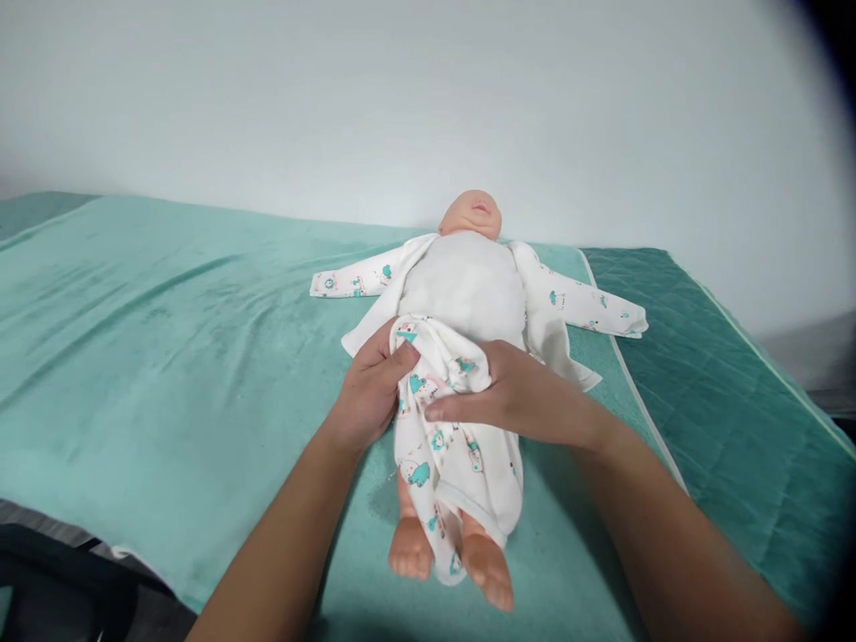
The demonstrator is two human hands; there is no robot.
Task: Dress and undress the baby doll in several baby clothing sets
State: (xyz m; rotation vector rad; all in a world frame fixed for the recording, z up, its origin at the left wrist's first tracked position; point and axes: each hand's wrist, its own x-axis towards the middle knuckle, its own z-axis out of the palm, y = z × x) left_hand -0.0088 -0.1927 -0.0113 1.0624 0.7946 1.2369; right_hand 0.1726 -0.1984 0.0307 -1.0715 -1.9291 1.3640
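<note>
A baby doll [461,281] lies on its back, head away from me and bare feet toward me. It wears an unfastened white printed baby shirt [595,303], spread to both sides with the sleeves stretched out. White printed baby pants [461,446] lie over its legs, bunched at the upper part. My left hand [374,383] grips the left edge of the pants, thumb on top. My right hand [514,392] holds the bunched cloth from the right, its thumb pressed on the front and its other fingers hidden behind the fabric.
A light green sheet [167,357] covers the bed under the doll. Darker green quilted bedding [736,428] shows on the right. A white wall [334,107] stands behind the bed. Something black [60,588] is at the lower left, beside the bed's edge.
</note>
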